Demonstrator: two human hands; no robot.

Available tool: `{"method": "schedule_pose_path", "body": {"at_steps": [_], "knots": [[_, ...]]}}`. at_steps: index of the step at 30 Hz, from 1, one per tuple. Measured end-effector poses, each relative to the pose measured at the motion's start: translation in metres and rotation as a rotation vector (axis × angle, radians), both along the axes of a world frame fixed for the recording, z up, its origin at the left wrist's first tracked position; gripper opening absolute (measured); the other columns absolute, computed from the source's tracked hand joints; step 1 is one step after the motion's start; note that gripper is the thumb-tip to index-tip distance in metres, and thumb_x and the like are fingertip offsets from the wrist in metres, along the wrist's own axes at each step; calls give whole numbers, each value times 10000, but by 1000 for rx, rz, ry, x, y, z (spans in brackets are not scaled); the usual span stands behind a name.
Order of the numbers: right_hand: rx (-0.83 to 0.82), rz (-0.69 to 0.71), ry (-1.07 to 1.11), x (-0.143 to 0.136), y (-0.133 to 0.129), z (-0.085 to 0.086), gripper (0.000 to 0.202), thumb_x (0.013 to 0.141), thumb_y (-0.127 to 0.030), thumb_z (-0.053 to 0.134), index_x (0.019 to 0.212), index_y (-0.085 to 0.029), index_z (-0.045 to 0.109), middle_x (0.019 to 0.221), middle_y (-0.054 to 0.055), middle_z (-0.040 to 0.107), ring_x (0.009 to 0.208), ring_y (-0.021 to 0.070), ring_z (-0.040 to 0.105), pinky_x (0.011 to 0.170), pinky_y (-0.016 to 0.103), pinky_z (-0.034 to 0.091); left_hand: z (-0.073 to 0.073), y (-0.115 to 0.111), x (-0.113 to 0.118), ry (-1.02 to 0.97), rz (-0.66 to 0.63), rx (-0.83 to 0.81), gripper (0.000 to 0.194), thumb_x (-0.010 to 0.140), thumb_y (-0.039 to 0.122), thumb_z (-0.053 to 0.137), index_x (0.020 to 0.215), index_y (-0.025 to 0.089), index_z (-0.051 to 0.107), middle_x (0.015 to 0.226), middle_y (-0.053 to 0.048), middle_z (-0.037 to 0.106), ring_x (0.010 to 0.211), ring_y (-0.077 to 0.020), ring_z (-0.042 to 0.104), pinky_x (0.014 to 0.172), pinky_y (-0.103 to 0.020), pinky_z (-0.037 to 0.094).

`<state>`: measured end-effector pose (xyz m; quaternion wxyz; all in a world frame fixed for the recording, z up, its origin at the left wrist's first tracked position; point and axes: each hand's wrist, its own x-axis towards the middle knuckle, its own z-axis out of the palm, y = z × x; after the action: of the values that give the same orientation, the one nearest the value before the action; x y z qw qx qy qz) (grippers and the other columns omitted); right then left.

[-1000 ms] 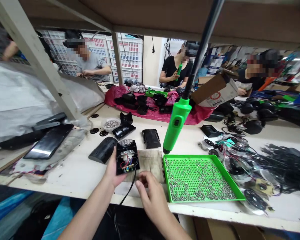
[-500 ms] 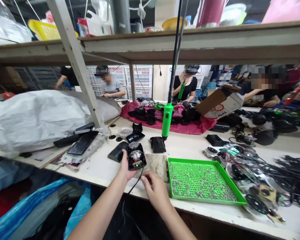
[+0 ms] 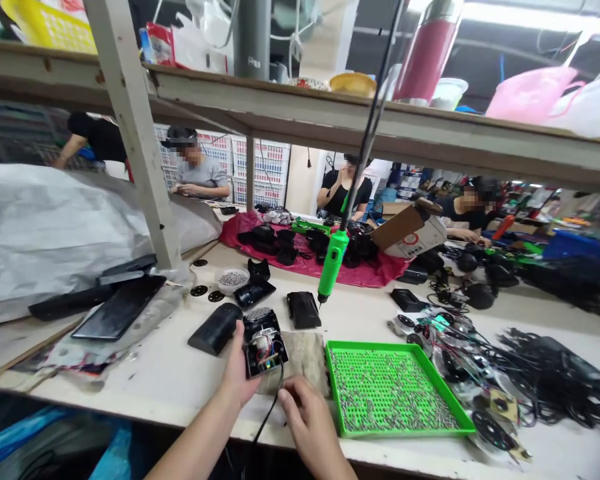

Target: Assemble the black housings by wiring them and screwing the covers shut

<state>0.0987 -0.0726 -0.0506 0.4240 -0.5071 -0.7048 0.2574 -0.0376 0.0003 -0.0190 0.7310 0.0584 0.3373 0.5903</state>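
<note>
Swung away from the green tray (image 3: 405,433) since a second earlier, a green screwdriver (image 3: 333,262) hangs over the bench (image 3: 173,370). Nearest, a person's right hand (image 3: 307,413) curls loosely by a black cable (image 3: 269,418), its grip unclear; the left hand (image 3: 239,375) holds an open black casing (image 3: 265,343) left of the tray.

white bench (image 3: 170,380) | green tray (image 3: 375,345) | brown mat (image 3: 305,357) | black shell (image 3: 215,329) | pink sheet (image 3: 375,275)
</note>
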Motion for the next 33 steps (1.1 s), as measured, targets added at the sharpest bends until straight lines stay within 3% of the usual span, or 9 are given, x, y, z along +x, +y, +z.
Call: {"method": "schedule_pose_path", "body": {"at_steps": [3,7,11,15,19,21,25,28,33], "knots": [[25,17,-86,-2,1,-2,324,969,-408,403,843,-181,598,779,58,652,737,189,636,668,268,475,1,1,-2,-42,15,-66,432,899,472,527,1071,97,656,797,-101,737,674,-222,691,653,-357,561],[43,75,-200,-7,1,2,536,914,-651,366,907,-173,609,790,78,638,731,210,612,654,300,475,1,1,-7,-94,43,-169,388,916,485,487,961,152,681,752,-57,731,641,-190,676,616,-311,547],[-23,69,-263,-12,1,8,621,867,-734,360,932,-176,623,812,89,645,755,226,617,671,319,475,-2,1,-9,-140,49,-213,391,946,474,411,1034,213,689,772,-24,733,694,-166,681,661,-270,537],[-45,61,-275,-14,1,10,564,907,-679,352,884,-192,635,772,75,645,740,213,619,649,299,458,-8,-2,-7,-160,-13,-206,450,845,540,549,1180,261,658,962,-51,751,944,-238,684,811,-335,535],[-50,17,-267,-15,2,11,485,945,-585,379,818,-198,640,732,68,637,711,194,611,619,283,442,-12,-4,-4,-102,-25,-188,610,677,633,685,1184,294,660,1121,-41,723,1140,-280,606,893,-354,510],[-39,21,-253,-15,4,12,469,946,-572,391,814,-203,647,723,63,648,702,189,616,616,283,441,-10,-3,-4,-81,-34,-212,579,711,629,654,1185,296,661,1089,-39,734,1099,-265,632,872,-335,518],[-38,54,-224,-11,8,10,411,956,-513,414,809,-203,641,719,57,670,700,182,630,628,281,461,-5,2,-4,-64,-26,-267,441,884,530,488,1194,264,656,923,-44,760,834,-197,709,676,-260,548],[-28,91,-208,-6,11,4,363,955,-452,421,797,-198,628,718,65,671,695,183,639,617,275,476,-3,6,-2,-20,-37,-362,413,934,479,427,1141,220,673,809,-43,756,723,-194,713,636,-276,562],[51,46,-240,-1,10,-7,256,915,-335,462,722,-196,557,653,44,628,620,162,617,560,241,446,-10,8,0,106,1,-294,329,910,389,539,1138,189,664,1025,-87,755,1053,-275,674,872,-399,554]]}}
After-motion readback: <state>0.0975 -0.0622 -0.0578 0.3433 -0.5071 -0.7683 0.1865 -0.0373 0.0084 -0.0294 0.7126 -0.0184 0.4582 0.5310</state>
